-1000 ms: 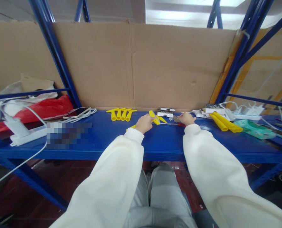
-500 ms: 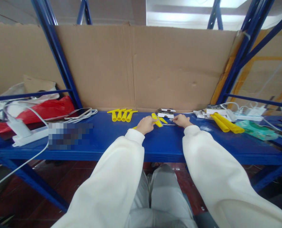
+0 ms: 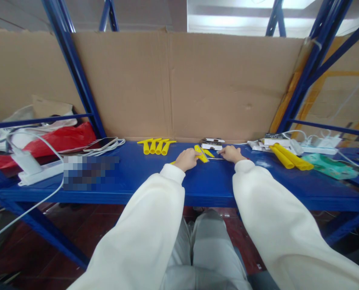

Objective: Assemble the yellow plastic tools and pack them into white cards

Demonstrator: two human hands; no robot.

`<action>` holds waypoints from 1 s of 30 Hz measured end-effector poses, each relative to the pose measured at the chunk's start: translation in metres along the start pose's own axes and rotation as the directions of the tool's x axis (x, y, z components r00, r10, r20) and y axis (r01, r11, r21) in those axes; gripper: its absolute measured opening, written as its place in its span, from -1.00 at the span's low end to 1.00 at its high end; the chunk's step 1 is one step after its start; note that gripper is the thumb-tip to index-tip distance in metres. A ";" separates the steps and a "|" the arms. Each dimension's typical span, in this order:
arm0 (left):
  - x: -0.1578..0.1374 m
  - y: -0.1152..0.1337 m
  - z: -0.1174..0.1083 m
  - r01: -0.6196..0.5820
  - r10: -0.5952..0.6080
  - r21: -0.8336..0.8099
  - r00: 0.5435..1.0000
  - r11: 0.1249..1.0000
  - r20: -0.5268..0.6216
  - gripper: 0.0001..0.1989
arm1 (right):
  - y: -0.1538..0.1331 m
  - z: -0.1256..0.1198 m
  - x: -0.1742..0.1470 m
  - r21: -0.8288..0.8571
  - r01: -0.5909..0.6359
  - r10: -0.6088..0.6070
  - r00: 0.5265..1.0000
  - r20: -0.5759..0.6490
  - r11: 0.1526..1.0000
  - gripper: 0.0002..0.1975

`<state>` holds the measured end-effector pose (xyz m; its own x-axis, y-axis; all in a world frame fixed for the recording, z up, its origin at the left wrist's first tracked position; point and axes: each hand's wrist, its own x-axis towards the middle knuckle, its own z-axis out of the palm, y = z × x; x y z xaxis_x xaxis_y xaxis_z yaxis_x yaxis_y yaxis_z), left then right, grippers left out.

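Note:
My left hand [image 3: 187, 160] is closed around a yellow T-shaped scraper [image 3: 201, 155], whose head points away to the right. A thin grey edge runs along that head. My right hand [image 3: 231, 154] reaches down to the blue shelf, fingers drawn together by a small silvery piece [image 3: 218, 152]; whether they pinch it is too small to make out. Beside the scraper head lies another flat yellow piece [image 3: 209, 153]. A thin metal strip [image 3: 216, 158] rests between the hands. Just beyond them sits a small black-and-white box [image 3: 212, 143].
Several yellow T-shaped scrapers [image 3: 156, 147] lie in a row, left of my hands. Two yellow tubes [image 3: 291, 158] and a green packet [image 3: 330, 166] lie on the right. A phone [image 3: 100, 145] and white power strip [image 3: 42, 172] are left. Cardboard [image 3: 227, 84] stands behind.
The view has shifted very slightly. Both hands stay in nearly the same place, the left one still holding the yellow scraper.

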<state>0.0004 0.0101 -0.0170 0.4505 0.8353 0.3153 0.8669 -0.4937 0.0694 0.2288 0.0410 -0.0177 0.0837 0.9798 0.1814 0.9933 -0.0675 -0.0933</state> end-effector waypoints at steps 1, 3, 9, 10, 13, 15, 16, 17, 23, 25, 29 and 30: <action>0.000 0.000 0.000 0.000 0.000 0.000 1.000 1.000 0.000 -0.60 | 0.000 0.000 0.000 -0.003 -0.002 0.002 1.000 -0.003 1.000 -0.60; 0.000 0.000 0.000 0.001 -0.001 0.000 1.000 1.000 0.000 -0.60 | 0.000 0.001 0.001 -0.008 -0.008 0.008 1.000 -0.008 1.000 -0.60; -0.001 0.002 -0.002 0.004 -0.004 -0.002 1.000 1.000 -0.002 -0.61 | 0.001 0.001 0.002 -0.013 -0.003 0.003 1.000 0.002 1.000 -0.62; -0.001 0.002 -0.002 0.005 -0.005 -0.003 1.000 1.000 -0.003 -0.61 | 0.001 0.001 0.002 -0.017 0.003 -0.003 1.000 -0.003 1.000 -0.63; -0.001 0.002 -0.001 0.004 -0.004 -0.003 1.000 1.000 -0.008 -0.61 | 0.001 0.002 0.003 -0.026 0.016 -0.017 1.000 -0.012 1.000 -0.66; -0.001 0.001 -0.001 0.003 -0.003 0.000 1.000 1.000 -0.009 -0.61 | 0.001 0.003 0.005 -0.030 0.022 -0.022 1.000 -0.017 0.999 -0.68; -0.001 0.001 -0.001 0.003 -0.003 0.001 1.000 1.000 -0.009 -0.61 | 0.001 0.004 0.006 -0.028 0.020 -0.020 1.000 -0.021 0.999 -0.68; -0.001 0.001 -0.001 0.003 -0.003 0.002 1.000 1.000 -0.009 -0.61 | 0.001 0.004 0.007 -0.024 0.015 -0.016 1.000 -0.024 1.000 -0.70; -0.001 0.002 -0.001 -0.011 0.011 -0.002 1.000 1.000 -0.005 -0.61 | 0.000 0.008 0.013 0.107 -0.095 0.094 0.995 0.013 0.990 -0.81; -0.001 0.002 -0.001 -0.013 0.013 -0.004 1.000 1.000 -0.004 -0.61 | 0.001 0.010 0.015 0.150 -0.134 0.130 0.991 0.039 0.980 -0.84; 0.000 0.002 0.000 -0.018 0.018 -0.003 1.000 1.000 -0.005 -0.61 | 0.003 0.013 0.020 0.154 -0.176 0.168 0.984 0.064 0.972 -0.87; 0.000 0.001 0.000 -0.019 0.019 -0.003 1.000 1.000 -0.005 -0.61 | 0.003 0.013 0.021 0.149 -0.172 0.165 0.984 0.062 0.974 -0.87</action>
<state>0.0015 0.0090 -0.0169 0.4659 0.8243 0.3218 0.8575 -0.5103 0.0659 0.2328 0.0633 -0.0272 0.2409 0.9651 0.1029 0.9411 -0.2064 -0.2679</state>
